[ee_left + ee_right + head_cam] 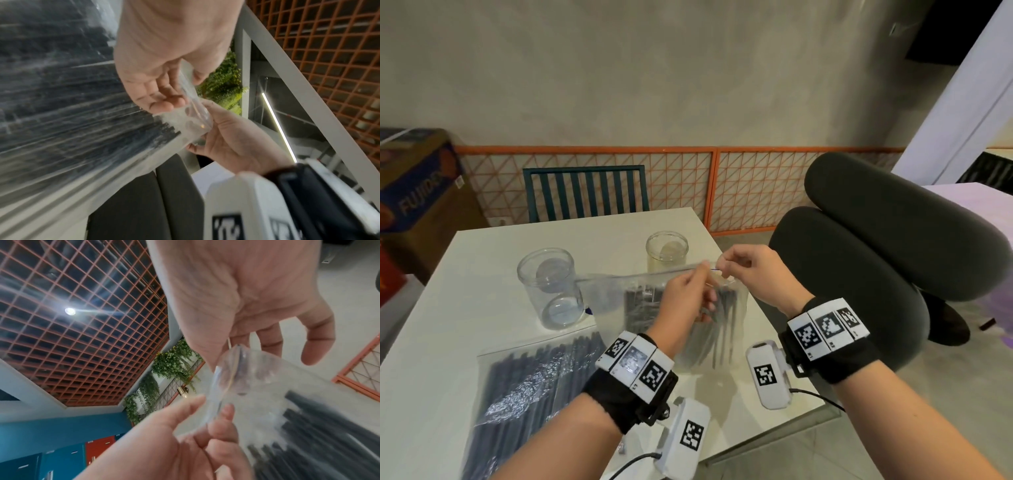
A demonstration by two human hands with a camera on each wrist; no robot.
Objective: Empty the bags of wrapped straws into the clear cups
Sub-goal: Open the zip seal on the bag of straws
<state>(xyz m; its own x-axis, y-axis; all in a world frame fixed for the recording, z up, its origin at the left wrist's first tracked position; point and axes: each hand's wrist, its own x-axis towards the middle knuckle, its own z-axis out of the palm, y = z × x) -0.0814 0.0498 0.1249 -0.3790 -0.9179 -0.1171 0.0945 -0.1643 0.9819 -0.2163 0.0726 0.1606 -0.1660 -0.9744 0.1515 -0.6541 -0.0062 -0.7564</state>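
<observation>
We hold a clear bag of dark wrapped straws upright above the white table, just in front of two clear cups. Our left hand and right hand each pinch its top edge.

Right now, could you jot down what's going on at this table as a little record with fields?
Held bag: clear zip bag of dark wrapped straws, lifted above the white table
Left hand: pinches the bag's top edge
Right hand: pinches the same top edge, close beside the left
Second bag: lies flat on the table, near left, full of straws
Cups: two clear cups, left cup and far cup, both upright, no straws inside
Stage: nothing emptied yet
</observation>
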